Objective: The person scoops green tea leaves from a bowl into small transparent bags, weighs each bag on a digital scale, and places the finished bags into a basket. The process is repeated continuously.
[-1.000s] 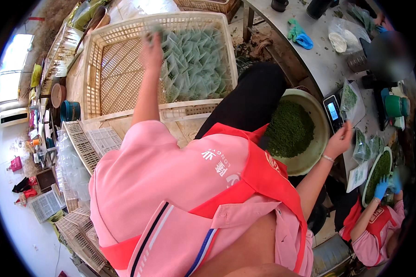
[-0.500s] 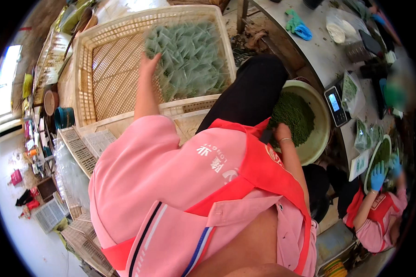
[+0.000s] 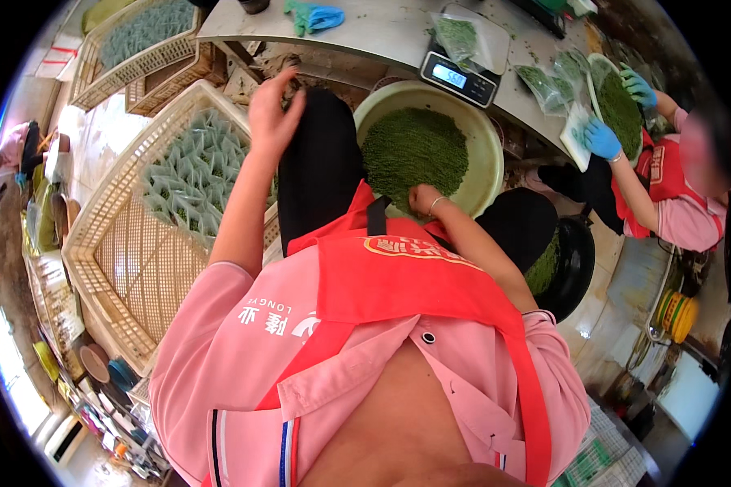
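Observation:
My left hand (image 3: 274,114) is raised beside my left knee, fingers apart and nothing in it. Left of it, a cream plastic crate (image 3: 122,302) holds rows of clear bags (image 3: 196,172) with green contents. Between my knees stands a pale green basin (image 3: 486,146) with a heap of small dark green leaves (image 3: 414,150). My right hand (image 3: 425,200) is closed at the heap's near edge; what its fingers hold, if anything, is hidden. Beyond the basin, a digital scale (image 3: 460,79) with a lit display carries a clear bag of green leaves (image 3: 458,39).
A metal table (image 3: 374,36) runs across the far side, with a blue-green glove (image 3: 313,16) and filled bags (image 3: 544,88) on it. At right, a co-worker's blue-gloved hands (image 3: 601,138) are at a tray of leaves (image 3: 617,105). A black pan (image 3: 575,272) stands by my right knee.
The view has swung right. My left hand has left the bags in the crate and come up beside my knee. My right hand stays in the basin.

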Action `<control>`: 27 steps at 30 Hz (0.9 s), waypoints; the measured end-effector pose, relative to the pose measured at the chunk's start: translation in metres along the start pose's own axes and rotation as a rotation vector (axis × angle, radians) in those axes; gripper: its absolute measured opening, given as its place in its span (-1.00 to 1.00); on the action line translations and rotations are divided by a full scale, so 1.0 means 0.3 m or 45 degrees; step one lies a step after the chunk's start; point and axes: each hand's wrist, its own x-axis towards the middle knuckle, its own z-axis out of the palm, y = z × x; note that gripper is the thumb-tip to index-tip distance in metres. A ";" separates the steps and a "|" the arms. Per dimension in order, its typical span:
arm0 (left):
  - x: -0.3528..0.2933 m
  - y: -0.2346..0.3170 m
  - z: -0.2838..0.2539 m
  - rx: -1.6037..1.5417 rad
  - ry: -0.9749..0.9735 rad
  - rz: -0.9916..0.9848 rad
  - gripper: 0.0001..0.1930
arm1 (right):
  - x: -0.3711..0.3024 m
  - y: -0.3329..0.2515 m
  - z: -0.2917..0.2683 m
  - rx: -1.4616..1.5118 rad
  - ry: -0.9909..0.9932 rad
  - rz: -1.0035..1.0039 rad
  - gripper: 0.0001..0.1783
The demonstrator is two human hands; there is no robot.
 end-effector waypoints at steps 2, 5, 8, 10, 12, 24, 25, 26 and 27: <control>0.058 0.091 0.078 -0.028 -0.224 -0.024 -0.64 | -0.087 -0.038 -0.112 0.579 0.088 0.155 -0.84; 0.106 0.160 0.214 -0.150 -0.253 0.107 -0.69 | -0.139 -0.010 -0.199 1.028 0.166 0.104 -0.79; 0.083 0.189 0.295 -0.190 -0.477 0.000 -0.71 | -0.192 -0.011 -0.310 0.561 0.806 -0.165 -0.78; 0.065 0.190 0.311 -0.119 -0.516 0.152 -0.73 | -0.229 -0.067 -0.443 0.362 1.467 -0.284 -0.69; 0.050 0.183 0.331 -0.107 -0.518 0.247 -0.73 | -0.271 -0.141 -0.594 0.469 1.574 -0.261 -0.61; 0.018 0.195 0.324 -0.180 -0.649 0.137 -0.75 | -0.175 -0.123 -0.663 0.442 1.880 -0.203 -0.78; 0.009 0.209 0.328 -0.285 -0.742 0.012 -0.72 | -0.200 -0.136 -0.632 0.613 1.797 -0.207 -0.82; 0.003 0.240 0.338 -0.397 -0.840 -0.100 -0.69 | -0.197 -0.131 -0.597 0.780 1.696 -0.253 -0.85; -0.005 0.270 0.349 -0.508 -0.938 -0.214 -0.66 | -0.189 -0.128 -0.558 0.945 1.591 -0.298 -0.88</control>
